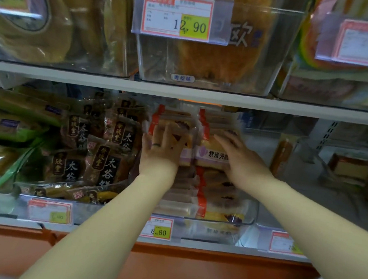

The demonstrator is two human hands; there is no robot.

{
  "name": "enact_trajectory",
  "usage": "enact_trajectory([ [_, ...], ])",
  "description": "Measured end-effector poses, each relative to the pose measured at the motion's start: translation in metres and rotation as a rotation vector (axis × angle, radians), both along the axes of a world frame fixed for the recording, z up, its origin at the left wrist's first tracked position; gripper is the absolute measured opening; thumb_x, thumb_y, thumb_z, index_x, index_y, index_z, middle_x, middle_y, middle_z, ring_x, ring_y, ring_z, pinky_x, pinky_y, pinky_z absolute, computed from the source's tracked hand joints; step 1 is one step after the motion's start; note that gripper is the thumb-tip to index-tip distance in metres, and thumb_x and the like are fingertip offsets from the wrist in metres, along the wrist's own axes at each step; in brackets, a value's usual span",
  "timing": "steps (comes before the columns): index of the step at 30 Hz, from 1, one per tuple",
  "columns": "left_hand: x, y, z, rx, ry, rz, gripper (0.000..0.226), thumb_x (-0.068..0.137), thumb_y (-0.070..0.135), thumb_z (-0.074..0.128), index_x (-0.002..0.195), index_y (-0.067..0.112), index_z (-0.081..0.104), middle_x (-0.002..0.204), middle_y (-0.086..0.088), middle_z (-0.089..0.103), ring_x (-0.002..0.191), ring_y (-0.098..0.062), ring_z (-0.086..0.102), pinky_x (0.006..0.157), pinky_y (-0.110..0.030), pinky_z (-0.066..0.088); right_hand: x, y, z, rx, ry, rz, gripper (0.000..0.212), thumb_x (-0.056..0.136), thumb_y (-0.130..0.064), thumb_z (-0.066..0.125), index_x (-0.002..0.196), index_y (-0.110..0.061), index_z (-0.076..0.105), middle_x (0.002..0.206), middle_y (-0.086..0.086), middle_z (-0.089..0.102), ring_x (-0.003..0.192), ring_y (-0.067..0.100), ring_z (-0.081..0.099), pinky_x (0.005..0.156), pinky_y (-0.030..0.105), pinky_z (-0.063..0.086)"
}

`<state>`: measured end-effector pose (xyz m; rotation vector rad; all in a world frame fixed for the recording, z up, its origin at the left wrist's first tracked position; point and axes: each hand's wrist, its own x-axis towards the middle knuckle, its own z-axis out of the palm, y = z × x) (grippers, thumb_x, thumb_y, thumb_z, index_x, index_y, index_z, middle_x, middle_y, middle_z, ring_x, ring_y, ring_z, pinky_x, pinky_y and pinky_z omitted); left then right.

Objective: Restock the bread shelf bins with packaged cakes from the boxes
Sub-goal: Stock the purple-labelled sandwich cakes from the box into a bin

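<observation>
Left hand (pixel 161 147) and right hand (pixel 239 158) pressing flat, fingers straight and spread (gripping nothing), on clear-wrapped purple-label cake packs (pixel 208 156), stacked in the clear plastic middle bin (pixel 253 212), white lower shelf (pixel 0 219)

The packaged cakes (pixel 210 155) fill the clear bin (pixel 251 214) in two stacks, one at 9 o'clock of the other. Each pack has a clear wrapper with a red band at the far end and a pale purple label. Inside is yellow cake with dark purple filling. The top packs lie flat.
</observation>
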<state>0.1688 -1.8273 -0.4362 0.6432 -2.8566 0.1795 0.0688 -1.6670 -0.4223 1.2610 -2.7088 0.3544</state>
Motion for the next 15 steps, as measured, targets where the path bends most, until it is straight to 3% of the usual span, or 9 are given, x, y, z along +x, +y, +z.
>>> enact_trajectory([
  [2,0.008,0.015,0.006,0.022,0.079,-0.025,0.079,0.093,0.018,0.051,0.152,0.032,0.000,0.159,-0.014,-0.007,0.146,-0.038,-0.003,0.115,-0.057,0.002,0.011,0.020,0.007,-0.039,0.008,0.019,0.063,0.092,-0.019,0.056,0.147,-0.031,0.027,0.155,-0.004,0.023,0.124,0.024,0.048,0.097,0.037,0.045],
  [4,0.014,0.041,0.012,-0.024,0.204,-0.080,0.077,0.081,0.018,0.067,0.148,0.023,0.029,0.152,-0.020,0.025,0.140,-0.042,0.023,0.110,-0.060,0.020,0.025,0.046,0.013,-0.076,0.049,0.050,0.048,0.091,-0.024,0.057,0.138,-0.029,0.045,0.135,-0.006,0.048,0.112,0.018,0.054,0.086,0.025,0.046],
  [6,0.015,0.071,0.012,-0.055,0.330,-0.169,0.056,0.071,0.015,0.072,0.125,0.015,0.058,0.126,-0.020,0.055,0.118,-0.042,0.051,0.097,-0.058,0.039,0.042,0.077,0.016,-0.073,0.059,0.054,0.032,0.092,-0.028,0.057,0.124,-0.030,0.059,0.104,-0.013,0.056,0.096,0.010,0.055,0.069,0.011,0.038],
  [7,0.016,0.089,0.013,-0.036,0.368,-0.221,0.043,0.073,0.018,0.067,0.116,0.014,0.063,0.116,-0.017,0.061,0.108,-0.039,0.057,0.094,-0.055,0.042,0.050,0.094,0.017,-0.058,0.053,0.051,0.028,0.092,-0.029,0.056,0.120,-0.030,0.061,0.099,-0.015,0.056,0.095,0.010,0.056,0.066,0.010,0.037],
  [11,0.019,0.167,0.015,0.163,0.388,-0.434,0.033,0.090,0.023,0.056,0.123,0.023,0.059,0.118,-0.003,0.063,0.105,-0.029,0.061,0.095,-0.042,0.040,0.071,0.171,0.017,-0.040,0.027,-0.034,0.027,0.092,-0.030,0.056,0.118,-0.029,0.063,0.110,-0.014,0.064,0.101,0.008,0.058,0.082,0.024,0.045],
  [15,0.012,0.242,0.009,0.262,0.344,-0.588,0.031,0.094,0.025,0.050,0.124,0.026,0.058,0.117,0.002,0.063,0.103,-0.027,0.062,0.081,-0.037,0.045,0.083,0.266,0.009,-0.052,-0.009,-0.175,0.019,0.088,-0.029,0.062,0.106,-0.030,0.067,0.092,-0.020,0.063,0.084,0.005,0.060,0.071,0.026,0.050],
])
